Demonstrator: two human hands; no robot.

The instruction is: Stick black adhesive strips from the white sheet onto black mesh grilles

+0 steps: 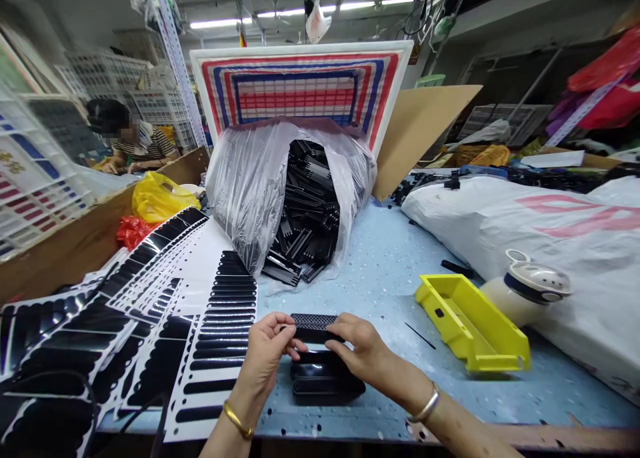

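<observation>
Between my two hands is a small black plastic piece with a patterned, perforated-looking face (314, 322). My left hand (269, 343) pinches its left end with thumb and fingertips, and my right hand (357, 341) grips its right end. Just below, on the table, sit glossy black plastic pieces (327, 385), partly hidden by my hands. Beside my left hand lies a white sheet bearing rows of black strips (225, 338). Ahead, a clear plastic bag (250, 191) lies with its mouth towards me, showing many black slotted plastic parts (305, 211) inside.
More strip sheets (145, 305) spread leftward. A yellow bin (473, 325), a drinking bottle (525, 288) and a large white sack (530, 238) occupy the right. Behind the bag stands a striped-lined crate (300, 85) beside cardboard (425, 131). Another person (133, 138) sits far left.
</observation>
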